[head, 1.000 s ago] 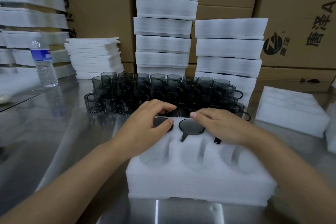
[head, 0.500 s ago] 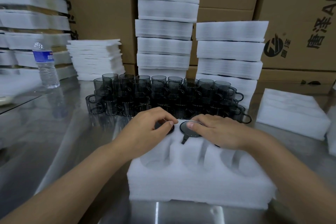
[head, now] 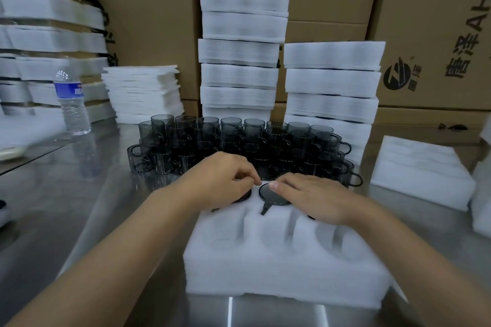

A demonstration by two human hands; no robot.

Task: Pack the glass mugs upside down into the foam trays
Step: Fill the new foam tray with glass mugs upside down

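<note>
A white foam tray (head: 279, 273) lies in front of me on the steel table. Its far row holds dark glass mugs set upside down. The middle mug (head: 273, 198) shows its round base and its handle. My left hand (head: 220, 180) sits over the far-left mug (head: 243, 198) with fingers curled and fingertips pinched together. My right hand (head: 313, 198) lies flat over the far-right pocket, hiding most of what is there, and its fingertips touch the middle mug's base. The near row of pockets (head: 268, 236) holds nothing. Several upright loose mugs (head: 239, 141) stand just behind the tray.
Stacks of foam trays (head: 239, 48) rise behind the mugs, against cardboard boxes (head: 438, 21). Thin foam sheets (head: 143, 93) are piled at back left, beside a water bottle (head: 71, 103). More foam pieces (head: 417, 170) lie to the right.
My left fingers, earlier spread flat on the far-left mug's base, have curled in toward the middle mug. My right hand's fingertips have slid onto the middle mug's base.
</note>
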